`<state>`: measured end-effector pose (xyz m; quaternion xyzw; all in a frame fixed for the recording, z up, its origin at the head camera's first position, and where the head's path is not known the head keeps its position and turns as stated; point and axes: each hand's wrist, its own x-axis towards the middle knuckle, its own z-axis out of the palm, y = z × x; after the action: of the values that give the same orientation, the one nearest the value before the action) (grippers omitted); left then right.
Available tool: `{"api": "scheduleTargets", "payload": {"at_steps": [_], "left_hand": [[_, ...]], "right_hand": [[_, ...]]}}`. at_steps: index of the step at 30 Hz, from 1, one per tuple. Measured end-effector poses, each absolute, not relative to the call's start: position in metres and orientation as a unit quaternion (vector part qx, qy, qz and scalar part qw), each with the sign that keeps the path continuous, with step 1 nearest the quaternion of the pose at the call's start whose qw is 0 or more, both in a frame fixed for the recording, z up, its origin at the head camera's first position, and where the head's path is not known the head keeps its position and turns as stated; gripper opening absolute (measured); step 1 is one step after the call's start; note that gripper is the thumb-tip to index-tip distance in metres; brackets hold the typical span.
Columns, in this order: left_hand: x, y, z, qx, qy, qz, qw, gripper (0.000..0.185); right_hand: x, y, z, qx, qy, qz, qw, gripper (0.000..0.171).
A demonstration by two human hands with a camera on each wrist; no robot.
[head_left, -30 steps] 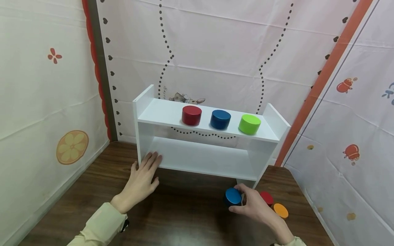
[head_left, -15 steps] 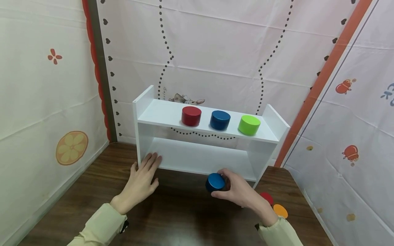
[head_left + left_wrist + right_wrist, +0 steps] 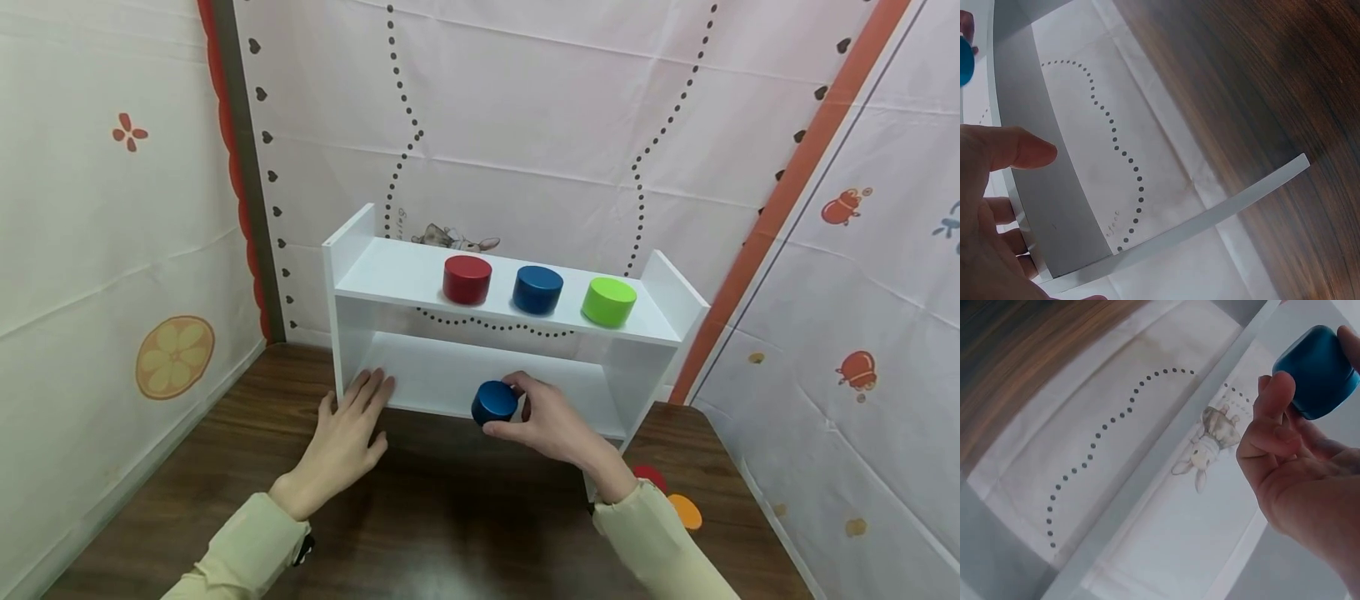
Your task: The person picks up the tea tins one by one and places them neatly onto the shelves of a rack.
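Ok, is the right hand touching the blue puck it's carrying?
Touching. In the right wrist view the right hand pinches the blue puck, fingertips pressed on its side; the head view shows the same grip.

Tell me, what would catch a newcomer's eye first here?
Probably the white shelf on the dark wooden table, with a red tin, a blue tin and a green tin lined up on its top board. Next, the right hand holding another blue tin at the lower board's front edge, while the left hand rests against the shelf's left foot.
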<state>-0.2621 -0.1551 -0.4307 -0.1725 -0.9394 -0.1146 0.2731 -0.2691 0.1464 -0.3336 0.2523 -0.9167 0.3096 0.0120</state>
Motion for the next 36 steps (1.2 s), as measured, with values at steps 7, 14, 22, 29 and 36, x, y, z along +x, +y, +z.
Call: {"api": "scheduleTargets", "payload": {"at_steps": [7,14,22,29,36], "left_hand": [[-0.262,-0.155,-0.431,-0.174,-0.938,-0.109,0.279,0.075],[-0.262,-0.155,-0.432,-0.175,-0.938,-0.108,0.279,0.076],[-0.262,-0.156,-0.431,-0.176,-0.938,-0.106,0.28,0.078],[-0.261,-0.155,-0.43,-0.179,-0.936,-0.108,0.284,0.077],[-0.261,-0.155,-0.43,-0.178,-0.937,-0.104,0.283,0.077]], "right_hand": [[-0.286,0.128,-0.338,0.227,-0.914,0.336,0.015,0.063],[-0.299,0.113,-0.342,0.21,-0.919,0.333,0.016,0.064],[-0.305,0.099,-0.346,0.219,-0.926,0.305,0.03,0.065],[-0.306,0.093,-0.347,0.213,-0.931,0.294,0.027,0.064],[-0.307,0.091,-0.349,0.216,-0.935,0.282,0.02,0.065]]}}
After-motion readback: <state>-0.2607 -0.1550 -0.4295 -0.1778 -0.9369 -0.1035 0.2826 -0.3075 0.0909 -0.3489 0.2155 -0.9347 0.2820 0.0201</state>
